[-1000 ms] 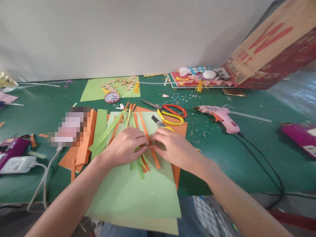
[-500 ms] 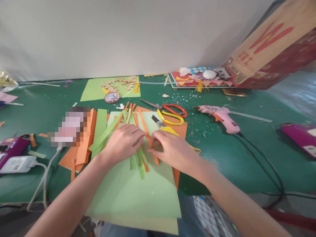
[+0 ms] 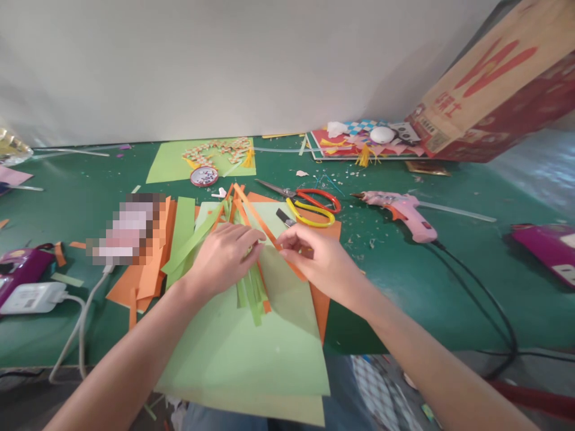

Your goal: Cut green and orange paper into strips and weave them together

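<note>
My right hand pinches an orange paper strip, which slants from upper left down to the right past its fingertips. My left hand curls over a bunch of narrow green paper strips, thumb and forefinger tips close together; what lies between them is too small to make out. Under both hands is a stack of light green paper. A dark blade pokes out beyond my right hand, which hides most of that tool. Scissors with red and yellow handles lie just behind it.
A pink glue gun with a cord lies at right. Orange sheets and a blurred phone-like object on a cable are at left. Farther back are a round dish, a folded-paper chain and a paper bag.
My right hand has shifted slightly up and right, turning the orange strip to a flatter slant and covering the yellow handle of the bladed tool. My left hand has barely moved.
</note>
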{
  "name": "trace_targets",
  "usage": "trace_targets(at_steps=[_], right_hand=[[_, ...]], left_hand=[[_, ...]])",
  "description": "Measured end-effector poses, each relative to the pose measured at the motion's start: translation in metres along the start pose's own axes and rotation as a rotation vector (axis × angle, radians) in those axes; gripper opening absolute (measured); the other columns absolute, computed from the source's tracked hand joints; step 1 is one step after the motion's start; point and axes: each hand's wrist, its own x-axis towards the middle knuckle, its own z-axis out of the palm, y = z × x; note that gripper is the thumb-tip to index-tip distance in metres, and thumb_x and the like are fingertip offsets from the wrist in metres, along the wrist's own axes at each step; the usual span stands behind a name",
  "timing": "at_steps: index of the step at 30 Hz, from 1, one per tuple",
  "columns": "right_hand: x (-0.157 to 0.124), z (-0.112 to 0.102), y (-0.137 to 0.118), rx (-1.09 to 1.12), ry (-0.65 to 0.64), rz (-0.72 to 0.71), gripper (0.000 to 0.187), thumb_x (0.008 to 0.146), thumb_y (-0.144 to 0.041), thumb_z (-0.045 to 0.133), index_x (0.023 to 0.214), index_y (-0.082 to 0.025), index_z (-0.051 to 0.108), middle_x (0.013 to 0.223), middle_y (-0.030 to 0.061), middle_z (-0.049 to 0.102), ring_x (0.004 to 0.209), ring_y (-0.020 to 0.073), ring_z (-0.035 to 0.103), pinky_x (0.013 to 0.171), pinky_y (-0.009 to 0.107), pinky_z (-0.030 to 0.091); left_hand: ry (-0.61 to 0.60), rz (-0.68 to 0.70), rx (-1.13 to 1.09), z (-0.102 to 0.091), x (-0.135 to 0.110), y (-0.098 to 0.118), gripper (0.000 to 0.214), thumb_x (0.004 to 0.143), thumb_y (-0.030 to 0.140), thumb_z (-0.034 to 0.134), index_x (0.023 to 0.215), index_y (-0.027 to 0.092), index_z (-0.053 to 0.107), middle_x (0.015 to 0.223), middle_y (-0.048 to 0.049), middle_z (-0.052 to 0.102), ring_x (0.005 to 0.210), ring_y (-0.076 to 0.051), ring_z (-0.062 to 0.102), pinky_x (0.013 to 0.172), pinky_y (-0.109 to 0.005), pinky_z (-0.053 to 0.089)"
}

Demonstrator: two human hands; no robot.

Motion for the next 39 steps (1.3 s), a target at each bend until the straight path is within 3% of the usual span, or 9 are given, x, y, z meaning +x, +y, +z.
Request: trace_targets(at_steps=[5, 9, 15, 21, 25, 32, 39], right_hand=[[0.001, -0.004, -0.007, 0.399, -0.048, 0.161, 0.010, 0.078, -0.027, 0.059, 0.081, -0.018, 0.056, 0.074, -0.0014, 0.056, 0.051, 0.0065, 0.045, 0.043, 0.022, 0.036], [0.000, -0.003, -0.009, 0.497, -0.107, 0.188, 0.008, 0.077, -0.024, 0.060, 0.080, -0.017, 0.056, 0.072, -0.0012, 0.056, 0.056, 0.0075, 0.050, 0.045, 0.021, 0.039], [0.000, -0.002, -0.010, 0.400, -0.083, 0.173, 0.007, 0.081, -0.023, 0.058, 0.082, -0.017, 0.054, 0.072, -0.0007, 0.059, 0.063, 0.0104, 0.058, 0.049, 0.022, 0.042], [0.000, 0.002, -0.008, 0.249, -0.058, 0.147, 0.014, 0.081, -0.032, 0.061, 0.083, -0.019, 0.055, 0.077, 0.0023, 0.066, 0.067, 0.0128, 0.062, 0.051, 0.023, 0.042], [-0.001, 0.003, -0.005, 0.177, -0.060, 0.180, 0.008, 0.085, -0.027, 0.054, 0.088, -0.020, 0.052, 0.073, 0.0008, 0.069, 0.056, 0.0110, 0.058, 0.053, 0.025, 0.043], [-0.004, 0.003, -0.006, 0.136, -0.076, 0.150, 0.025, 0.083, -0.045, 0.059, 0.083, -0.020, 0.054, 0.074, 0.0033, 0.070, 0.066, 0.0163, 0.065, 0.056, 0.027, 0.046], [-0.001, 0.003, -0.003, 0.093, -0.011, 0.089, 0.004, 0.081, -0.023, 0.056, 0.079, -0.020, 0.056, 0.072, 0.0013, 0.067, 0.067, 0.0146, 0.063, 0.062, 0.027, 0.047]], left_hand=[[-0.032, 0.022, -0.150, 0.000, 0.001, 0.004, 0.015, 0.094, 0.023, 0.052, 0.089, 0.017, 0.064, 0.078, -0.0033, 0.071, 0.069, -0.015, 0.066, 0.065, -0.027, 0.050], [-0.060, -0.017, -0.240, -0.002, 0.002, 0.008, 0.017, 0.095, 0.023, 0.050, 0.095, 0.016, 0.065, 0.082, -0.0047, 0.072, 0.070, -0.015, 0.066, 0.063, -0.025, 0.050], [-0.055, -0.052, -0.259, -0.004, 0.002, 0.011, 0.014, 0.093, 0.021, 0.052, 0.096, 0.016, 0.065, 0.083, -0.0035, 0.073, 0.071, -0.015, 0.068, 0.062, -0.024, 0.050], [-0.009, -0.001, -0.163, -0.001, 0.001, 0.008, 0.013, 0.091, 0.020, 0.052, 0.093, 0.016, 0.065, 0.081, -0.0038, 0.073, 0.068, -0.015, 0.068, 0.058, -0.024, 0.049], [0.002, -0.002, -0.146, -0.001, 0.000, 0.008, 0.013, 0.092, 0.021, 0.053, 0.093, 0.017, 0.065, 0.081, -0.0037, 0.073, 0.069, -0.015, 0.068, 0.058, -0.024, 0.048], [-0.055, 0.019, -0.131, -0.005, 0.002, 0.009, 0.012, 0.087, 0.018, 0.053, 0.085, 0.017, 0.064, 0.079, -0.0040, 0.072, 0.067, -0.016, 0.067, 0.057, -0.025, 0.048], [-0.012, 0.022, -0.123, -0.004, 0.001, 0.008, 0.011, 0.090, 0.020, 0.054, 0.090, 0.017, 0.064, 0.081, -0.0037, 0.073, 0.069, -0.015, 0.068, 0.060, -0.024, 0.050]])
